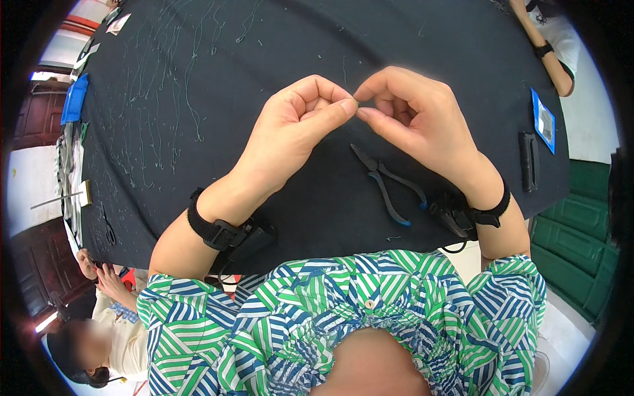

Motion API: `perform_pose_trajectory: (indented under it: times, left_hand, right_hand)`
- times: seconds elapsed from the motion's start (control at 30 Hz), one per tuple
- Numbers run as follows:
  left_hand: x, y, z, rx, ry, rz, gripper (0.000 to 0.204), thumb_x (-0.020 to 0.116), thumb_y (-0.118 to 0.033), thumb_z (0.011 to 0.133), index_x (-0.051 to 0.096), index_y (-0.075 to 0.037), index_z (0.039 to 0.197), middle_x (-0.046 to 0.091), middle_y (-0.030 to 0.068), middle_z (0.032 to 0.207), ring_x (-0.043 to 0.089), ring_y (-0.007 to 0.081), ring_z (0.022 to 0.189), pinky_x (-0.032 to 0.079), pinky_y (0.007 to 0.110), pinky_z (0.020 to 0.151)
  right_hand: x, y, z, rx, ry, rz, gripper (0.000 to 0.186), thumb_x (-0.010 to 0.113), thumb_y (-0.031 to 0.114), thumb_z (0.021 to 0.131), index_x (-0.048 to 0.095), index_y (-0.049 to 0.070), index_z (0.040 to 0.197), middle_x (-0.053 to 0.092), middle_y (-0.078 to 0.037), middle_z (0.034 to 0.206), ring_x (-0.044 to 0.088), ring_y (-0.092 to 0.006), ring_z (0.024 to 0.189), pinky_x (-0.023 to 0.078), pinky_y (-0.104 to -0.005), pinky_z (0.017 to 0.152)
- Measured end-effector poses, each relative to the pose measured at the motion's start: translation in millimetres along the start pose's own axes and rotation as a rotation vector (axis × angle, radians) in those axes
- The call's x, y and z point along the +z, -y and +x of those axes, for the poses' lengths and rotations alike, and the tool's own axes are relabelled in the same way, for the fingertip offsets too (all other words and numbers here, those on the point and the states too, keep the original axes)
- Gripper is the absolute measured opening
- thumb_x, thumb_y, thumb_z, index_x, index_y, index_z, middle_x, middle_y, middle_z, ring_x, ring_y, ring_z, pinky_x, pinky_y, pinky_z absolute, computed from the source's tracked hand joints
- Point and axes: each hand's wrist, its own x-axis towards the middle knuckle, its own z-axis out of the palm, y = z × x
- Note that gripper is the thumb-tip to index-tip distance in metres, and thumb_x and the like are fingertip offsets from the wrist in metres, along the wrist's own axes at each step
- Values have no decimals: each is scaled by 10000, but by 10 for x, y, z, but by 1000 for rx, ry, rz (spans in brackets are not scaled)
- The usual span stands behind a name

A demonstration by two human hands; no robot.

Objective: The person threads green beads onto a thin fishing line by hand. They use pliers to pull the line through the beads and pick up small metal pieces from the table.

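Above the black cloth, my left hand point(300, 122) and my right hand point(419, 115) meet at the fingertips. Each one pinches with thumb and forefinger at a tiny greenish thread-like piece point(357, 102); most of it is hidden by the fingers. A fine green thread point(345, 69) shows just beyond the left fingertips. Pliers point(379, 173) with dark jaws and blue-and-black handles lie on the cloth below my right hand, their handles spread.
Many green threads point(191, 72) lie across the black cloth point(297, 39) on the left. Scissors point(107, 224) rest near its left edge. At right are a black oblong object point(529, 162) and a blue packet point(543, 122). People sit at lower left point(109, 336) and upper right point(558, 39).
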Motion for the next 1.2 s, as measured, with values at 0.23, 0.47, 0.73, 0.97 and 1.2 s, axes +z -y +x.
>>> perform_pose_trajectory:
  times: [0.23, 0.47, 0.73, 0.97, 1.2]
  left_hand:
    - [-4, 4, -5, 31, 1, 12, 129, 605, -180, 946, 598, -60, 992, 468, -103, 704, 324, -13, 565, 224, 173, 499]
    - [-9, 9, -4, 44, -2, 43, 125, 611, -181, 943, 599, -64, 984, 476, -100, 709, 331, -13, 571, 233, 171, 506]
    - [-6, -5, -10, 33, -4, 56, 125, 613, -184, 942, 603, -65, 977, 474, -103, 700, 335, -13, 571, 236, 171, 507]
    - [-18, 9, -1, 56, -18, 59, 129, 610, -186, 944, 610, -63, 983, 471, -103, 697, 324, -12, 562, 237, 172, 502]
    - [-53, -3, -1, 0, -22, -31, 153, 647, -190, 926, 631, -43, 965, 534, -90, 694, 377, -22, 585, 274, 160, 515]
  right_hand:
    - [-16, -13, 6, -31, -2, -41, 133, 704, 94, 789, 633, 53, 894, 513, -39, 653, 503, -141, 543, 391, -275, 490]
    - [-16, -28, 6, -71, -28, -36, 104, 692, 71, 785, 628, 46, 863, 519, -40, 666, 503, -132, 549, 396, -264, 494]
    - [-28, -16, 2, -70, -47, -33, 82, 676, 55, 784, 618, 41, 840, 513, -36, 663, 497, -117, 546, 394, -251, 488]
    - [-34, -5, 9, -112, -77, -51, 87, 682, 49, 776, 617, 42, 835, 513, -33, 666, 499, -109, 547, 392, -245, 484]
    - [-62, -8, 16, -194, -91, -109, 100, 690, 37, 765, 613, 49, 828, 527, -32, 689, 505, -117, 547, 401, -248, 485]
